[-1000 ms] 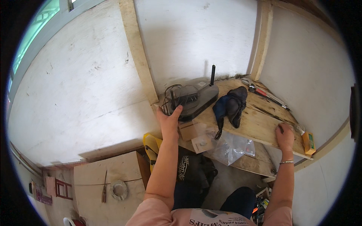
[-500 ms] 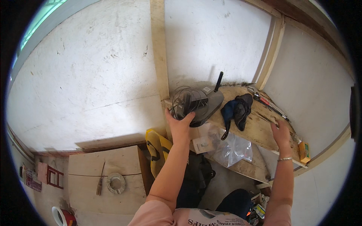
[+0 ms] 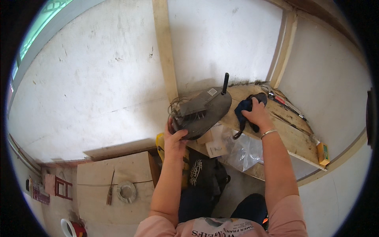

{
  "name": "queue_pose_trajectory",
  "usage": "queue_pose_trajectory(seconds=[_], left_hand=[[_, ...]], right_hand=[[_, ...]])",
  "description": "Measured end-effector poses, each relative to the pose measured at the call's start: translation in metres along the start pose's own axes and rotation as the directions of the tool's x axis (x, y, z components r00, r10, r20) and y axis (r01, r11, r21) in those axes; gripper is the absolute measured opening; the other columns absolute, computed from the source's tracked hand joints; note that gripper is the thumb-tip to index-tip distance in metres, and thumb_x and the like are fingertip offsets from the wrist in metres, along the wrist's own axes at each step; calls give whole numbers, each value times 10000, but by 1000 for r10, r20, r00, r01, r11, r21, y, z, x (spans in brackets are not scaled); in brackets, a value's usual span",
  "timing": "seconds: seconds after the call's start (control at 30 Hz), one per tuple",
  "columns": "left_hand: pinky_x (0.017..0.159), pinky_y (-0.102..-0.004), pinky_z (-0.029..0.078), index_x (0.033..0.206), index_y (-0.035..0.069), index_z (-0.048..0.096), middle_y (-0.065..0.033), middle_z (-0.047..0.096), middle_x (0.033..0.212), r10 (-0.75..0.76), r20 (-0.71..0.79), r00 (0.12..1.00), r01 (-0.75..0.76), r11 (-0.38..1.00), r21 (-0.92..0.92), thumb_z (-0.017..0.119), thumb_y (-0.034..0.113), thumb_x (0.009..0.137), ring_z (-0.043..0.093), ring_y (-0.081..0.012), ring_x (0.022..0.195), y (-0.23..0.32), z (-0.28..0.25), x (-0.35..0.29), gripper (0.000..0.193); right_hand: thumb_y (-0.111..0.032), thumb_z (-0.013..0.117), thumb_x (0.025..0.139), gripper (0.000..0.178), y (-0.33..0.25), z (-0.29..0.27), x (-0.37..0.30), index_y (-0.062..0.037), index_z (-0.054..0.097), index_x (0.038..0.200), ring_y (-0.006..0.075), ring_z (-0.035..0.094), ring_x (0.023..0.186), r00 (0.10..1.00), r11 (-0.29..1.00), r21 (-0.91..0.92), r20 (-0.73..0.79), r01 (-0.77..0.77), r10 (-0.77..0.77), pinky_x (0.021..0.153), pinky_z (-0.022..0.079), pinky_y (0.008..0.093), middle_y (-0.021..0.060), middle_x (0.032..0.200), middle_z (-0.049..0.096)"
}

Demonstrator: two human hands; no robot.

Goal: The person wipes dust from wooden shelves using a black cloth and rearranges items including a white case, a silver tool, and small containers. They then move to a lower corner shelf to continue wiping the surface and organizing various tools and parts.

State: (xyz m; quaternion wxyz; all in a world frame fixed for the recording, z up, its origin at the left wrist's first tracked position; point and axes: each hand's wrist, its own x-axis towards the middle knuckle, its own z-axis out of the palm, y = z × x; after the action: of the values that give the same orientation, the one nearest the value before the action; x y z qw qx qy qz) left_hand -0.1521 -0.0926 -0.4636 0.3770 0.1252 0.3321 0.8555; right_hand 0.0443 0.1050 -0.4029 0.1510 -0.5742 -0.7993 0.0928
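Note:
A dark grey, rounded router (image 3: 215, 108) with one upright black antenna is tilted over the left end of the wooden corner shelf (image 3: 292, 138). My left hand (image 3: 175, 139) grips its near left edge, thumb on top, fingers partly hidden behind. Thin dark cable (image 3: 173, 104) is coiled at the router's left side, by a boxy dark part. My right hand (image 3: 258, 115) is closed over a dark blue and black cloth bundle (image 3: 242, 108) on the shelf, its strap-like end hanging toward me.
Pliers-like tools with red handles (image 3: 280, 98) and thin rods lie along the shelf's back right. A yellow box (image 3: 323, 154) stands at its right end. Clear plastic bags (image 3: 244, 152) lie below. On the left, a wooden cabinet top (image 3: 90, 173) holds an ashtray (image 3: 126, 192) and a screwdriver-like tool (image 3: 110, 193).
My right hand has moved left from the rods and closed on the cloth bundle. My left hand has tipped the router, showing more of its broad face.

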Motion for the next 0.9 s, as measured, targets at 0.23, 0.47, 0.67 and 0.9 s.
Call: queue_pose_trajectory(seconds=[0.23,0.47,0.67,0.9], left_hand=[[876,-403,419,1254,41,336,-145,450,1165,119,155,981,-98,986,-138,489,-109,561,471,-297,1052,22,-51,-11,725],[952,-412,351,1249,28,345,-128,432,1196,216,2,976,-216,976,21,523,-22,517,414,-299,1120,52,-147,-51,755],[963,-427,336,1269,22,313,-155,411,1200,217,-194,957,-209,976,65,503,-24,518,393,-323,1128,50,-227,-89,776],[948,-434,349,1288,43,280,-164,378,1216,215,-351,911,-204,977,69,515,-24,505,393,-334,1112,30,-264,-99,821]], right_hand=[[-152,599,610,539,20,-12,9,-56,478,1126,323,509,996,989,987,136,-133,88,-70,844,418,360,203,1090,508],[-136,610,615,508,92,-71,-35,-20,487,1094,323,501,1002,977,965,253,-214,64,-9,861,391,344,209,1077,519],[-359,632,639,722,138,-60,-38,-28,400,1237,343,419,1115,999,999,54,-36,4,-2,954,323,344,233,1186,447],[-319,590,614,692,76,-21,38,-18,419,1214,318,423,1124,993,993,-56,-47,101,-104,942,340,356,208,1213,440]])
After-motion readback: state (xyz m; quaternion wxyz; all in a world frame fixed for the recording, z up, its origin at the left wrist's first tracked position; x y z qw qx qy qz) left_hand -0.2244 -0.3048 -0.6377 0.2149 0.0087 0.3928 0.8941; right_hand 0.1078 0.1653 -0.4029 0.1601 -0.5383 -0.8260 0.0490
